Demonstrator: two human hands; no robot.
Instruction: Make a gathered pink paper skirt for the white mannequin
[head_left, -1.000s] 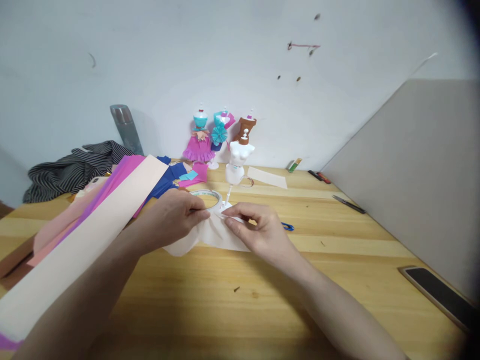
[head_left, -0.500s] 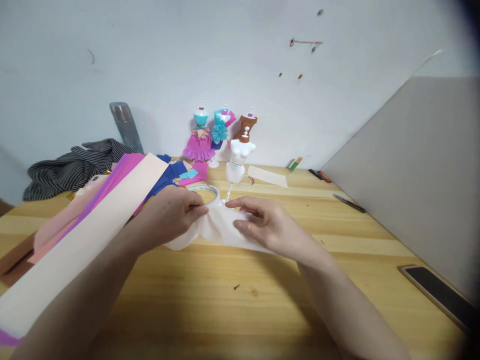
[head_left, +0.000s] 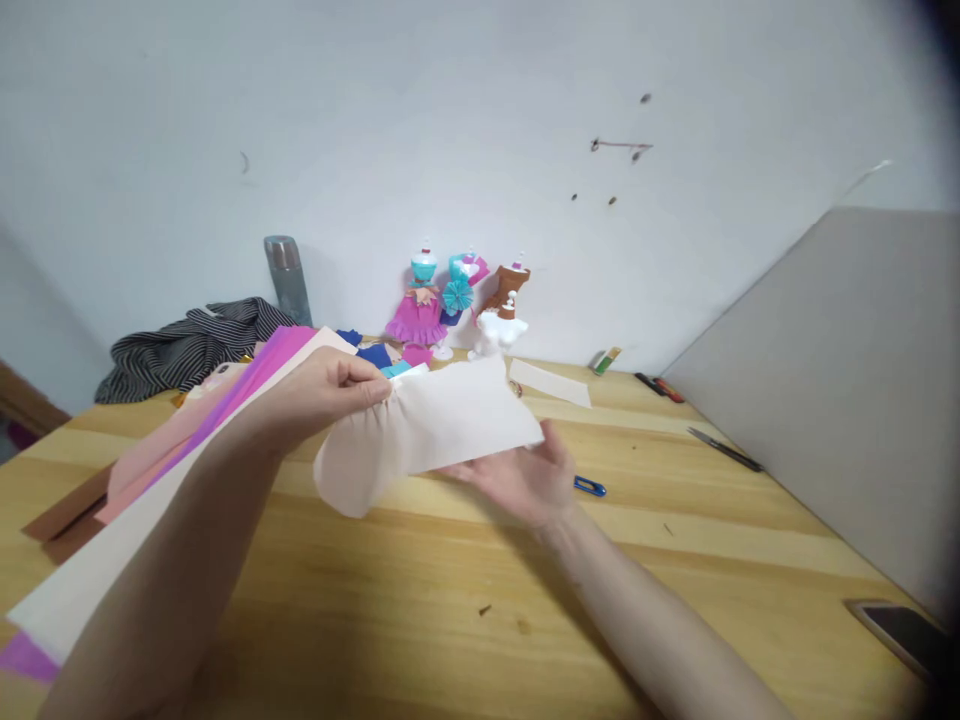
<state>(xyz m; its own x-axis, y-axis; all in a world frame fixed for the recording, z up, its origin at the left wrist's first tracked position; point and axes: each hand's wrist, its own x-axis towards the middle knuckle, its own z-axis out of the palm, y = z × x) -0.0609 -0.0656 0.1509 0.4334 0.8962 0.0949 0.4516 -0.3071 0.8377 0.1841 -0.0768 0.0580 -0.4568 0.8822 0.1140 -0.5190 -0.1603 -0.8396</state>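
A pale strip of crepe paper [head_left: 465,415], gathered into pleats at its left part, hangs above the wooden table [head_left: 420,620]. Its pleated edge is pinched between the thumb and fingers of my left hand [head_left: 330,395]. Below the strip's right part, my right hand [head_left: 525,480] is turned palm up with its fingers spread; the paper hides some of the fingers. Just behind the paper stands a white mannequin [head_left: 501,330], partly covered by it. A blue-handled tool [head_left: 590,486] lies right of my right hand.
Dressed mannequins [head_left: 418,318] stand by the wall. Coloured paper strips [head_left: 247,370], a striped cloth [head_left: 195,345] and a bottle [head_left: 288,280] are at the left. A flat pale strip [head_left: 551,383], a glue stick [head_left: 606,361], a knife [head_left: 726,450] and a phone [head_left: 900,630] lie right.
The pale paper has been raised and turned, its broad side now facing the camera. My right hand has dropped beneath it and turned palm up. The blue-handled tool has come into sight.
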